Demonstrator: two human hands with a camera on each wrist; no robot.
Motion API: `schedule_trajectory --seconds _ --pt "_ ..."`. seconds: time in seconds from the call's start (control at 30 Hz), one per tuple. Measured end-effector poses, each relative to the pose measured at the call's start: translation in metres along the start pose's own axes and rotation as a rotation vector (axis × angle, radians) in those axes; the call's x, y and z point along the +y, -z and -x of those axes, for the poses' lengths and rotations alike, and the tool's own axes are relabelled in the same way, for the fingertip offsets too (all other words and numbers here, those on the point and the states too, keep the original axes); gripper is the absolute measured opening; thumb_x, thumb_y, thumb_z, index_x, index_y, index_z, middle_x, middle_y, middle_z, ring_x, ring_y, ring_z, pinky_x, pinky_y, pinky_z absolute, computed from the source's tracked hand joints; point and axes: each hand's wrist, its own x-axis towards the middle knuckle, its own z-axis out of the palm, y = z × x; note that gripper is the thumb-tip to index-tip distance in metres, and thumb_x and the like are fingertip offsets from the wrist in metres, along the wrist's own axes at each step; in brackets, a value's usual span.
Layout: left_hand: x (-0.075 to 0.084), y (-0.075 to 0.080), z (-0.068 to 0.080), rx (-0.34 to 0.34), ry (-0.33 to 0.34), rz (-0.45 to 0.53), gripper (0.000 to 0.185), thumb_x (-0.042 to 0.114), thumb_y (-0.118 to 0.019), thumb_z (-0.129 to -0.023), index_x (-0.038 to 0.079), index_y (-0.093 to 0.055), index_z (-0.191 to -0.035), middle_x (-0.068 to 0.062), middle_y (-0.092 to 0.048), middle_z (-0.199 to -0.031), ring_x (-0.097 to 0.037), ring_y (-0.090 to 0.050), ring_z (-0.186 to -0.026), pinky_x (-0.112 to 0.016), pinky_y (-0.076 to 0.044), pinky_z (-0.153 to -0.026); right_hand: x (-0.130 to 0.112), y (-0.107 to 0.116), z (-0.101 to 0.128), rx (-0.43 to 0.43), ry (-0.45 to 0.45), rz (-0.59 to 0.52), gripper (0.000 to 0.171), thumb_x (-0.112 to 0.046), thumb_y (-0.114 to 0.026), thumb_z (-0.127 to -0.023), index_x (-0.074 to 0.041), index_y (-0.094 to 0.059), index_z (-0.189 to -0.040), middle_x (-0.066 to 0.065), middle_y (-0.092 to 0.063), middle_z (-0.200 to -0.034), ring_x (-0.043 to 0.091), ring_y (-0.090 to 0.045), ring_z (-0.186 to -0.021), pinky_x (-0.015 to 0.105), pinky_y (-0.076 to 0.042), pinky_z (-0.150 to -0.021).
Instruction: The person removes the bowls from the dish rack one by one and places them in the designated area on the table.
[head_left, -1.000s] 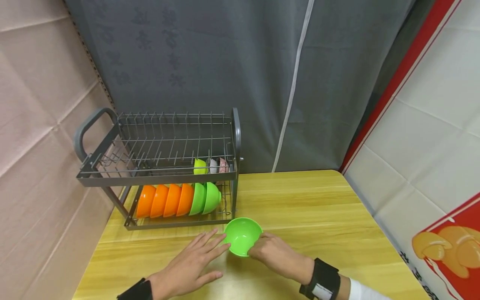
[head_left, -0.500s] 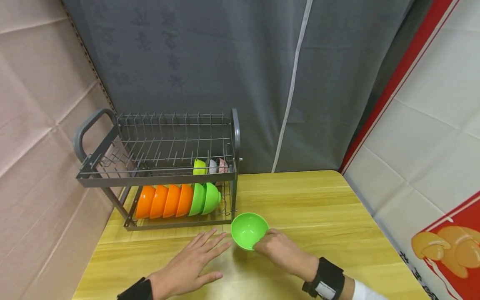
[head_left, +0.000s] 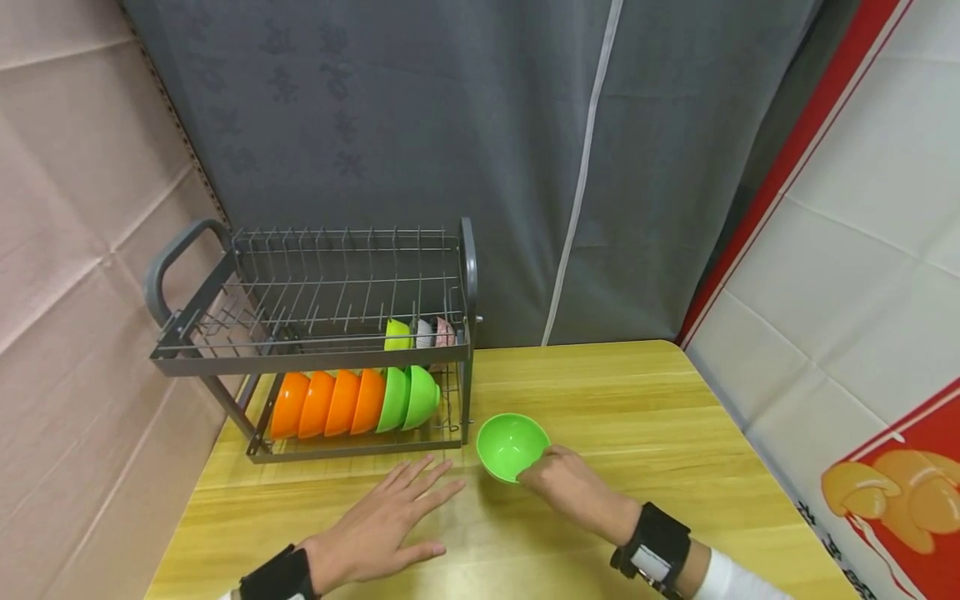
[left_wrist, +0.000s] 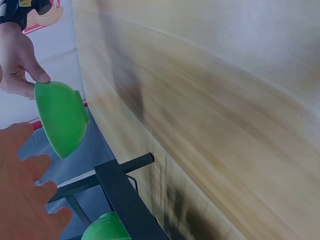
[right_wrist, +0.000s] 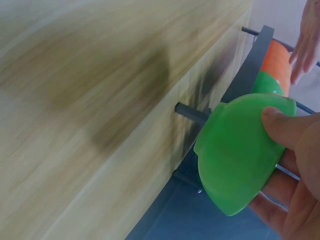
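A green bowl is pinched at its rim by my right hand, thumb on the outside and fingers inside. Both wrist views show this bowl raised over the wooden table, its shadow falling on the wood. My left hand is spread palm down, fingers straight, left of the bowl and holding nothing. Behind the hands stands a grey two-tier dish rack. Its lower tier carries a row of orange bowls on edge, followed on the right by two green bowls.
On the rack's right side sit a small lime bowl, a whitish one and a pink patterned one. A grey curtain hangs behind the wooden table. Light walls flank it on both sides.
The green bowl in my right hand has moved rightward and away from me, off from my left hand. My left hand has stayed nearly still.
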Motion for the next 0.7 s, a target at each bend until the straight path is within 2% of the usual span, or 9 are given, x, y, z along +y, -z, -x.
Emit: schedule_trajectory --seconds 0.33,0.53,0.7 --pt "-0.003 0.001 -0.005 -0.009 -0.011 0.0 0.073 0.069 -0.041 -0.098 0.03 -0.032 -0.16 -0.005 -0.027 -0.167 -0.034 -0.035 -0.151 -0.057 -0.037 -0.117 0.014 -0.006 0.001 -0.052 -0.075 0.061 0.03 0.002 -0.08 -0.074 -0.021 -0.063 -0.068 -0.012 -0.069 -0.065 -0.001 -0.062 -0.061 0.032 -0.06 -0.075" --pt "-0.003 0.003 -0.01 -0.018 -0.024 -0.011 0.075 0.07 -0.039 -0.098 0.03 -0.03 -0.16 -0.005 -0.025 -0.167 -0.033 -0.032 -0.153 -0.055 -0.033 -0.119 0.027 -0.005 -0.004 -0.024 -0.085 0.134 0.033 0.0 -0.081 -0.074 -0.021 -0.057 -0.065 -0.012 -0.065 -0.061 0.001 -0.061 -0.06 0.031 -0.059 -0.072" --pt "-0.002 0.006 -0.013 -0.018 -0.038 -0.008 0.075 0.07 -0.039 -0.098 0.028 -0.033 -0.159 -0.008 -0.03 -0.166 -0.033 -0.033 -0.152 -0.055 -0.032 -0.12 0.035 -0.004 -0.008 -0.008 -0.104 0.148 0.035 0.001 -0.081 -0.074 -0.02 -0.054 -0.066 -0.01 -0.064 -0.061 0.003 -0.06 -0.059 0.03 -0.057 -0.069"
